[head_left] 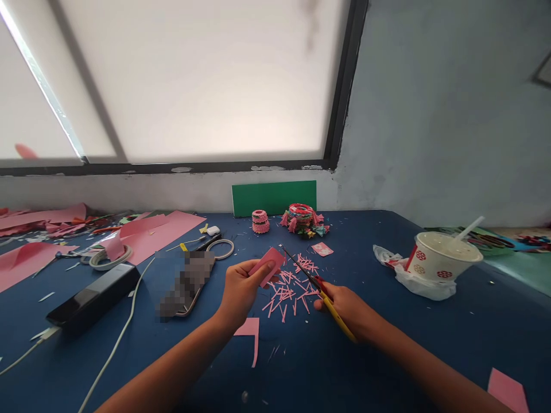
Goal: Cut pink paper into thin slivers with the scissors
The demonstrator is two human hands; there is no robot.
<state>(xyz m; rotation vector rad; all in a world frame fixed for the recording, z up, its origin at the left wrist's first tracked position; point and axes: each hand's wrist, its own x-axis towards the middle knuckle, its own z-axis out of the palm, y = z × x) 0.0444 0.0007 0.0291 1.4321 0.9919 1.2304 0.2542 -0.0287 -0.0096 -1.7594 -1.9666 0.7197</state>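
Observation:
A small pink piece of paper [267, 267] is pinched between the thumb and fingers of my left hand [243, 287]. My right hand [346, 307] grips yellow-handled scissors [338, 321], whose dark blades point up and left, close to the paper but apart from it. Below and between the hands lies a scatter of thin pink paper strips [284, 293] on the blue table [327, 378]. A pink L-shaped paper offcut [255, 332] rests under my left wrist. Just beyond the strips is a patterned pink paper square [322, 249].
Two paper-craft rings, one pink [260, 222] and one multicoloured [302, 218], stand before a green board [275, 198]. At right is a paper cup with a straw [443, 258]. A phone [189, 287], tape roll [220, 249], black power bank [99, 295] and pink sheets [159, 232] lie left.

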